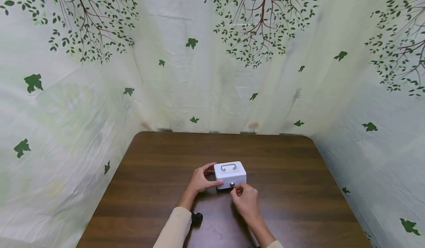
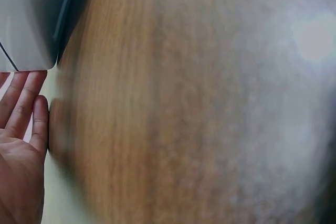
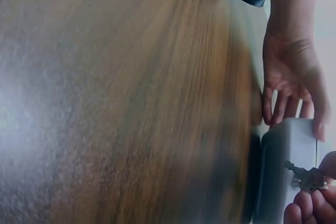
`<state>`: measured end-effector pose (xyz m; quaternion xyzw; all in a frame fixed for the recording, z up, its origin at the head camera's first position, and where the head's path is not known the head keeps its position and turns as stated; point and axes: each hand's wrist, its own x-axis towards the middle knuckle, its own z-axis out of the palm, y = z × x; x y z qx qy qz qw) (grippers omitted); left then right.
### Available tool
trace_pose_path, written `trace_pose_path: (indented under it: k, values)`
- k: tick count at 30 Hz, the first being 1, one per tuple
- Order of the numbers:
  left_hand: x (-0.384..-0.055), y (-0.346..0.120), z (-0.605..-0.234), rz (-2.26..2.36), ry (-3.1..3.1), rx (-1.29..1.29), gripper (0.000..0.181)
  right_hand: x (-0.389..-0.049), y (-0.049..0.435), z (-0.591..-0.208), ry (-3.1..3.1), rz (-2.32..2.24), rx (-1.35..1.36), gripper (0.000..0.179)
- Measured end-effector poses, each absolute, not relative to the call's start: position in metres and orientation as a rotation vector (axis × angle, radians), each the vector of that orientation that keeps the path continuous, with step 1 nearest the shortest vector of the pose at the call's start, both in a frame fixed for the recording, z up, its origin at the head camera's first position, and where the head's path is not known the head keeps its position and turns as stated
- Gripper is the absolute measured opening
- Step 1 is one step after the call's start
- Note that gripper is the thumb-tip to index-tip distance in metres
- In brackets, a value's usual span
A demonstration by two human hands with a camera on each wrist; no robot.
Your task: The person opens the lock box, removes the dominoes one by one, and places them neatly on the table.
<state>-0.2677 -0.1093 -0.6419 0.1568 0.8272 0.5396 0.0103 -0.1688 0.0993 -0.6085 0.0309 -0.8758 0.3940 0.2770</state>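
Two hands at one white box (image 1: 230, 175). Right grip (image 1: 245, 200): narrow, thumb and fingers pinching metal keys (image 3: 310, 178) at the lock (image 1: 232, 184) on the box front. Left grip (image 1: 200, 179): holds the box's left side, thumb on the front. Box upright, lid closed, metal handle (image 1: 229, 164) on top; stands on the brown counter (image 1: 285, 174). Beyond: leaf-patterned backdrop (image 1: 225, 96). Black device (image 1: 197, 219) at left wrist.

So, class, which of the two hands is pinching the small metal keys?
The right hand, which pinches the keys at the lock on the front of the white box. The left hand holds the box's left end instead.
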Motion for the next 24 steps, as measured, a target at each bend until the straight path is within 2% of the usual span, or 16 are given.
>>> trace_pose_path:
  k: [24]
  values:
    - [-0.2699, -0.1065, -0.6405, 1.713, 2.597, 0.462, 0.078, -0.1744, 0.0967, -0.6097, -2.404, 0.918, 0.098, 0.02]
